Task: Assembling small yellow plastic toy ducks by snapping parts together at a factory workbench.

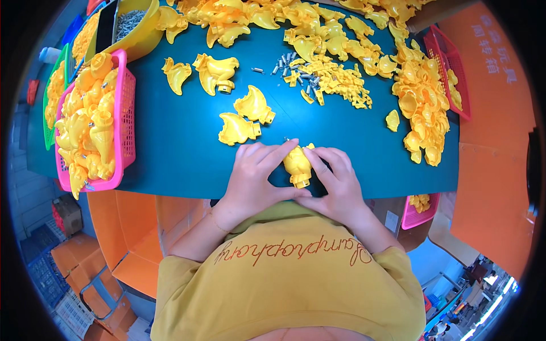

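Close to the table's near edge, my left hand [257, 171] and my right hand [339, 181] hold a small yellow plastic toy body [298, 167] between them. The fingertips of both hands press on its upper end, and my thumbs meet near its lower end. By my left index fingertip there is a tiny dark metal bit, too small to name. Just beyond my left hand lie two yellow moulded shell pieces [238, 129] [254, 105]. Farther off sit a yellow shell with a pointed tail [216, 73] and a smaller curved piece [177, 74].
A pink basket [126, 122] of yellow parts stands at the left, with a yellow tub [149, 34] of metal pieces behind. Small yellow clips [347, 84] and silver cylinders [311, 88] lie beyond my hands. Yellow shells [421, 102] pile at right, near a red basket [465, 94].
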### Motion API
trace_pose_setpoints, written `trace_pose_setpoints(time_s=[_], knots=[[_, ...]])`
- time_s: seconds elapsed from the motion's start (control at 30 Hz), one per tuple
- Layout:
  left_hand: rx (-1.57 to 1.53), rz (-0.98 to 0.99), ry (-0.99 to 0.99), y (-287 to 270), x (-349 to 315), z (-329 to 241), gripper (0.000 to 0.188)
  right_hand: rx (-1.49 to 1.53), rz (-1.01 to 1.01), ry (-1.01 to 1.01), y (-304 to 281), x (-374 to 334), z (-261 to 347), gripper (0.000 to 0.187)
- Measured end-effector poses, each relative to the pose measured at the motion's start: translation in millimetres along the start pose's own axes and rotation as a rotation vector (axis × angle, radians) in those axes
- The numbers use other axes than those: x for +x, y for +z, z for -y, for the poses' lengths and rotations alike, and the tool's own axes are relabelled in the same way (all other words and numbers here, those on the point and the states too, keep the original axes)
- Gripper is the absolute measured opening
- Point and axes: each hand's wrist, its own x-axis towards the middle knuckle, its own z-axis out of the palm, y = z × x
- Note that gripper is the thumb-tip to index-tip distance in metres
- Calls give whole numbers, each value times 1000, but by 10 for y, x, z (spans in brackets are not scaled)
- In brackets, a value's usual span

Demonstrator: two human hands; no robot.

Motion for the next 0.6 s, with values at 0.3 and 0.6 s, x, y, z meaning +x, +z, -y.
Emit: trace_pose_setpoints(time_s=[0.3, 0.6], knots=[[-290, 20, -111, -97, -73, 5, 84, 588, -168, 241, 72, -148, -90, 65], [-1010, 77, -233, 76, -197, -72, 68, 587, -189, 23, -81, -64, 60, 56]])
